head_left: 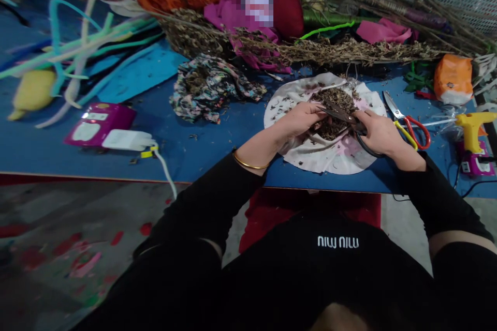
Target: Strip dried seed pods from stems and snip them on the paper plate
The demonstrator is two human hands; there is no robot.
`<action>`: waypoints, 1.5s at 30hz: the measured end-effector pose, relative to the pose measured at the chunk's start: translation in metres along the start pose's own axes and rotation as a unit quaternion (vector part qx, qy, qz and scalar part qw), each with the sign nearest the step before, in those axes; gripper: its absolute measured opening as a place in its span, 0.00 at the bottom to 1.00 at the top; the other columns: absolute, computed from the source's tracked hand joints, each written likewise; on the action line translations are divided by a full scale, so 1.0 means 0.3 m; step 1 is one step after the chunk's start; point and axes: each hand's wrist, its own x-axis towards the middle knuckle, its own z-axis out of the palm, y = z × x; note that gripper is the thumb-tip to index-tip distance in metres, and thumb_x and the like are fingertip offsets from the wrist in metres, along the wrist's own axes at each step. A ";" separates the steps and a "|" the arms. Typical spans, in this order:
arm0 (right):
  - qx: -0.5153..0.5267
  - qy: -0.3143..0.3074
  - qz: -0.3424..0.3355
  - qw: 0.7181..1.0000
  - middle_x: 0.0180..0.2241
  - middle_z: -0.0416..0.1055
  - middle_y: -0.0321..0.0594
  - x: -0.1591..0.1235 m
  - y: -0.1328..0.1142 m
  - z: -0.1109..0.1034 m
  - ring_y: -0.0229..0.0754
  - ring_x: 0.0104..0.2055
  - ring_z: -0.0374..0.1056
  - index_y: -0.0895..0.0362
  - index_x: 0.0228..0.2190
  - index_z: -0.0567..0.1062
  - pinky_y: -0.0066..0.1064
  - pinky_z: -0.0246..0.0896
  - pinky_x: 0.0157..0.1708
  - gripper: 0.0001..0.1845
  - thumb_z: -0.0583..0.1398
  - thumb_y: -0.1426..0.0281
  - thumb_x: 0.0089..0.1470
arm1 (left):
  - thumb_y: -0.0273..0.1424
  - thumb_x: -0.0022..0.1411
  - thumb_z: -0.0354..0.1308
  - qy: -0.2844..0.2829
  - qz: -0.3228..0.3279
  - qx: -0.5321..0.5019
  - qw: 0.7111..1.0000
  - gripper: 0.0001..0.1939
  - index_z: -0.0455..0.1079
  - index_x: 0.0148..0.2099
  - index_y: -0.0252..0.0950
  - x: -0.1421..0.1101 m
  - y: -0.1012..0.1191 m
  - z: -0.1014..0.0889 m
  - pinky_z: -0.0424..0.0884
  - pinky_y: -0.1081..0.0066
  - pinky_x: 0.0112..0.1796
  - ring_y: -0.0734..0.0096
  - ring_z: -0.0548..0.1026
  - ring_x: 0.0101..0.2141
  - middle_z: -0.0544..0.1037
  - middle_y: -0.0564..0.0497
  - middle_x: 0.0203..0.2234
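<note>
Dark scissors (338,114) with black handles are gripped in my right hand (376,132), their blades pointing left over a heap of brown dried plant bits (332,96). My left hand (302,120) is closed beside the blade tips, fingers pinched together at the heap's left side. What it pinches is too small and hidden to make out. Under the heap lies a round white cloth (341,159), pink-stained and sprinkled with crumbs. To the right of my right hand rests a second pair of scissors (407,123) with red and yellow handles, blades apart.
A crumpled patterned cloth (217,85) lies left of the white one. Dried stalks (349,51) run along the back. At right are a yellow glue gun (471,129) and an orange packet (453,78). At left are a purple box (93,123) and coloured fuzzy stems (89,46).
</note>
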 end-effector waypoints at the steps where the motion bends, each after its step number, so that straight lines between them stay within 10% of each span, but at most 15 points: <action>1: 0.003 -0.002 0.000 1.000 0.51 0.78 0.55 0.001 0.001 0.002 0.55 0.44 0.73 0.59 0.60 0.75 0.38 0.56 0.36 0.31 0.55 0.62 0.58 | 0.31 0.75 0.57 0.000 -0.004 -0.005 1.000 0.16 0.78 0.33 0.35 0.000 0.000 0.000 0.57 0.71 0.28 0.75 0.63 0.24 0.70 0.51 0.23; 45: -0.002 0.006 0.004 1.000 0.53 0.77 0.55 0.006 0.014 0.005 0.55 0.46 0.73 0.59 0.60 0.74 0.38 0.56 0.36 0.32 0.54 0.62 0.58 | 0.29 0.73 0.56 0.006 -0.068 -0.046 0.997 0.12 0.81 0.42 0.36 -0.009 0.031 -0.029 0.64 0.69 0.34 0.71 0.67 0.28 0.73 0.48 0.27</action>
